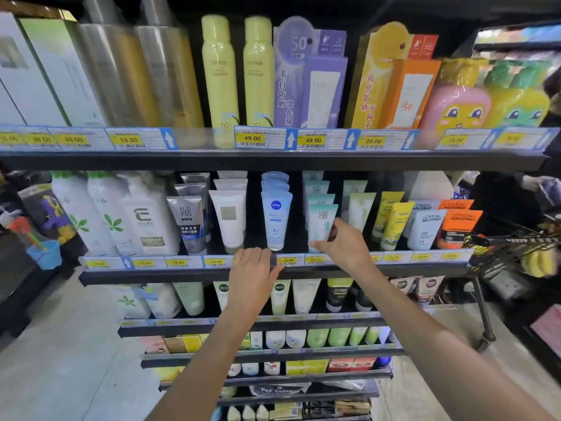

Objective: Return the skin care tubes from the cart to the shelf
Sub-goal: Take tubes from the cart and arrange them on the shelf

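A white and teal skin care tube (321, 223) stands cap down at the front of its row on the middle shelf (182, 276). My right hand (340, 246) grips its lower right side, thumb under the cap. My left hand (253, 268) rests flat on the shelf's price rail with fingers apart, just below a blue Nivea tube (276, 218), and holds nothing. More teal tubes line up behind the held one. The wire cart (513, 250) stands at the right edge of the view.
Rows of other tubes fill the shelf: grey men's tubes (188, 223), a white tube (229, 218), yellow tubes (394, 224), L'Oreal tubes (425, 227). The upper shelf (273, 159) holds spray cans and sunscreen boxes. Lower shelves carry more products. Bananas (538, 262) hang at the cart.
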Action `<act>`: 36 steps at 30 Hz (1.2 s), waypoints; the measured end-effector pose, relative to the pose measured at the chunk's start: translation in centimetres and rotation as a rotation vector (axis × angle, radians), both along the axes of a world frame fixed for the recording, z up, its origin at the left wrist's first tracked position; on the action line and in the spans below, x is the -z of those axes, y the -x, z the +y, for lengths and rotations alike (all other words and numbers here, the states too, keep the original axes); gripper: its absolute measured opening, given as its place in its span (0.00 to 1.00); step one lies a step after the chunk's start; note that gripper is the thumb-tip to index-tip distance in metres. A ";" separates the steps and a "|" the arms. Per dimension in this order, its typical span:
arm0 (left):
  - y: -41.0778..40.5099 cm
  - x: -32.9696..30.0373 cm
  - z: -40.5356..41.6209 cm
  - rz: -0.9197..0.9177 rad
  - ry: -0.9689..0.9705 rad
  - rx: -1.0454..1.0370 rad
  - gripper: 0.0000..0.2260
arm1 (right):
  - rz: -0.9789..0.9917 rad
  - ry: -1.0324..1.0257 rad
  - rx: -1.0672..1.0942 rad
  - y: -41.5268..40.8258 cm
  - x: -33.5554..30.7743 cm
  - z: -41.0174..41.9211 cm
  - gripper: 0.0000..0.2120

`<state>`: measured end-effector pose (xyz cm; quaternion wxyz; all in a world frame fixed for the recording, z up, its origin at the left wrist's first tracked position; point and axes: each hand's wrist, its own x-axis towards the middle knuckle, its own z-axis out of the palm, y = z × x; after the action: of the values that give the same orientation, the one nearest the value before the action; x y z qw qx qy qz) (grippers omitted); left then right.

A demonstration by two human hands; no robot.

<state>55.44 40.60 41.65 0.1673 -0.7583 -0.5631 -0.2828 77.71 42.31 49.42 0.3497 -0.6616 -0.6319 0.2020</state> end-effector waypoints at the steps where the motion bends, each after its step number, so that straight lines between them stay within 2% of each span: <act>1: 0.0 -0.1 -0.1 0.001 -0.003 -0.003 0.14 | -0.011 -0.005 0.004 0.0 0.0 0.0 0.25; 36: -0.1 -0.6 -0.3 -0.030 0.059 -0.008 0.14 | -0.023 0.022 0.022 -0.1 -0.2 3.0 0.20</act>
<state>55.53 40.34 42.30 0.1377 -0.7563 -0.5767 -0.2766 77.84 45.28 49.62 0.3371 -0.6746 -0.6264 0.1974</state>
